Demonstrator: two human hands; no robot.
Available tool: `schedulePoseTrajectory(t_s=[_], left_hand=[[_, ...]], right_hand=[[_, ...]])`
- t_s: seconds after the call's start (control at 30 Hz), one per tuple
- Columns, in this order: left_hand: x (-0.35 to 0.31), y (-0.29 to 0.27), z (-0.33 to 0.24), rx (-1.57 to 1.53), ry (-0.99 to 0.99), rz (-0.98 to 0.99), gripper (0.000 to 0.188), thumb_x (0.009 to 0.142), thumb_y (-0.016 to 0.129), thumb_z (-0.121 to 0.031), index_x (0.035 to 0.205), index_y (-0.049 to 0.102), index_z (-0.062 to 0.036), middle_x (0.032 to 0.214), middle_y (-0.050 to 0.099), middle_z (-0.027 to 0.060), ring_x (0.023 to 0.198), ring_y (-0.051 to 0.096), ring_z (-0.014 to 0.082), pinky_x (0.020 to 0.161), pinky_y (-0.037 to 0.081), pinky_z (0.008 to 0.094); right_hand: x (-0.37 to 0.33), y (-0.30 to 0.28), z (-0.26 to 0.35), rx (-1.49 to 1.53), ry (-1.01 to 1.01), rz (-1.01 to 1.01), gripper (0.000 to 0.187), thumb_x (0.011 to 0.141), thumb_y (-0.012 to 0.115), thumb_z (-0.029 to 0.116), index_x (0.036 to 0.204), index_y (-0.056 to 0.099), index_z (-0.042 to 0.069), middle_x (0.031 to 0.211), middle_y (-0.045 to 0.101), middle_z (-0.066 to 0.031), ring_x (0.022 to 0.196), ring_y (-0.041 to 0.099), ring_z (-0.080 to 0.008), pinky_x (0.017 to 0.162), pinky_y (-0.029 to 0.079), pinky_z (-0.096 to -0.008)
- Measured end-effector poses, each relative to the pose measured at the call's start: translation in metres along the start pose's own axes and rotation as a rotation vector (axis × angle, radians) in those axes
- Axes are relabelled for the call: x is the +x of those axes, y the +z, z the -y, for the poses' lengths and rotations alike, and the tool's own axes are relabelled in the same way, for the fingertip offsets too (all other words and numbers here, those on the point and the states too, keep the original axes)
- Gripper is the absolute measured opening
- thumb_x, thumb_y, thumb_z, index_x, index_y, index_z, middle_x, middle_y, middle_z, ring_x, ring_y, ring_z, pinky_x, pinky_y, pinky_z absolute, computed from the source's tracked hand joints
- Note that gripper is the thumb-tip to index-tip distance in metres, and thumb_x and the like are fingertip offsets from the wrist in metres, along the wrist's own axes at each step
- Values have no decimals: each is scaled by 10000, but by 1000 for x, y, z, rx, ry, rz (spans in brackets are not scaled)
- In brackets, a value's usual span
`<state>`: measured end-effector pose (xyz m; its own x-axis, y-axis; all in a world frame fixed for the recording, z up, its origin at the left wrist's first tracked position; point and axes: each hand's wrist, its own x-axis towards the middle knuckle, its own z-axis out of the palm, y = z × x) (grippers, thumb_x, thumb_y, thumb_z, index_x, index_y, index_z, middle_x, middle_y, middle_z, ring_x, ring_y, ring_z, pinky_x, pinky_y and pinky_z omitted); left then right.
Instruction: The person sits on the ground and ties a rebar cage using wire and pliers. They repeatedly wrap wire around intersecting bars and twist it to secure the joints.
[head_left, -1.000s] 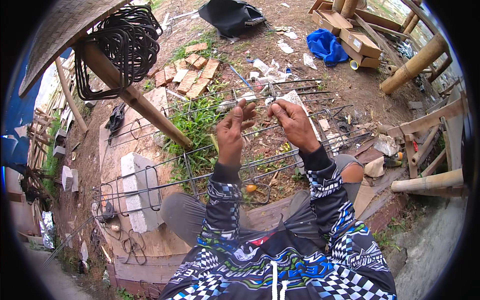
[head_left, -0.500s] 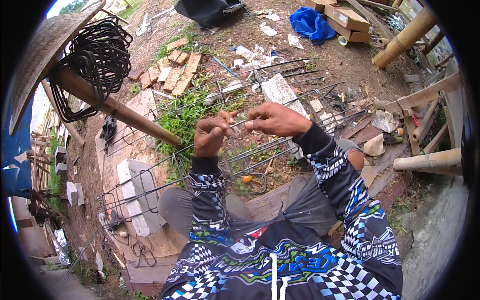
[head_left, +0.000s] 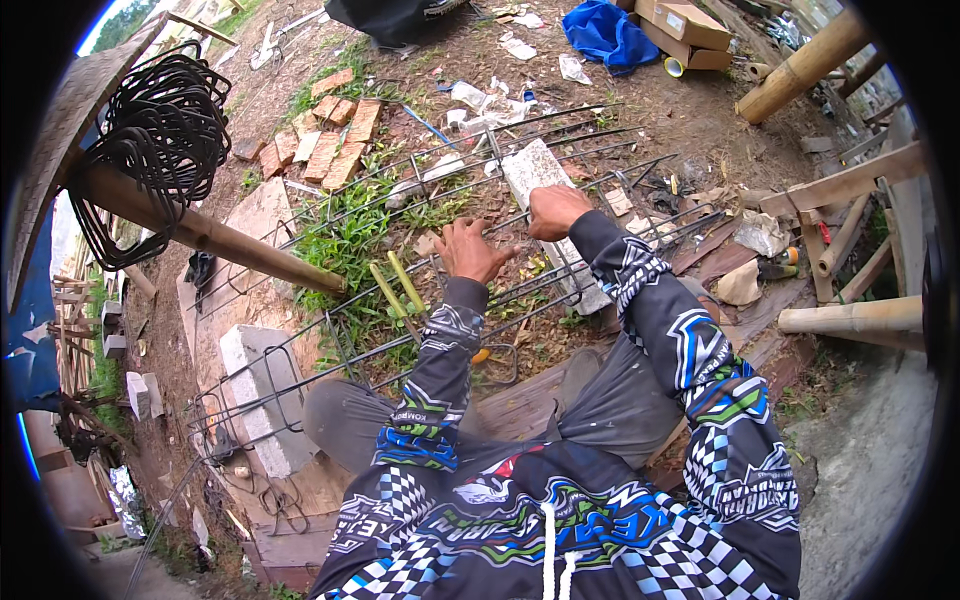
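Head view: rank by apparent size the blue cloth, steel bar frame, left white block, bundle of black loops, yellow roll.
Largest to smallest:
1. steel bar frame
2. bundle of black loops
3. left white block
4. blue cloth
5. yellow roll
The cloth lies farther away; true size against the block is unsure.

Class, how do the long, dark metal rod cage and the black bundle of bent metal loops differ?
The metal rod cage stretches low over the ground; the black bundle hangs at a brown bamboo pole. The cage is long and straight-sided; the bundle, compact and looped. Both are dark metal.
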<state>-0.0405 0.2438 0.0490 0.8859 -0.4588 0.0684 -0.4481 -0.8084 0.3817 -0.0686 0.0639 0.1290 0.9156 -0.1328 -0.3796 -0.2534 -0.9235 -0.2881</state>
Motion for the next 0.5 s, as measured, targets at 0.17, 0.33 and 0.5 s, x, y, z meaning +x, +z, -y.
schedulePoseTrajectory(t_s=[0.17,0.33,0.5], left_hand=[[17,14,3,185,-112,250,737,702,768,-594,1256,617,-131,1057,697,99,1186,532,307,1099,229,602],[48,23,-10,-26,-66,299,507,767,753,-435,1115,713,-69,1017,728,139,975,687,285,1047,359,553],[72,34,19,-657,26,324,424,791,683,-273,1112,707,3,922,737,162,789,724,208,732,571,332]], right_hand=[[18,15,12,82,110,-26,298,733,670,219,901,713,-24,937,696,-249,935,683,-386,825,535,-461],[5,37,-6,167,157,-302,269,796,630,208,919,665,-29,845,675,-278,827,680,-419,749,536,-494],[-13,55,-1,193,93,-430,238,857,581,212,933,575,-13,724,651,-267,702,660,-435,671,519,-528]])
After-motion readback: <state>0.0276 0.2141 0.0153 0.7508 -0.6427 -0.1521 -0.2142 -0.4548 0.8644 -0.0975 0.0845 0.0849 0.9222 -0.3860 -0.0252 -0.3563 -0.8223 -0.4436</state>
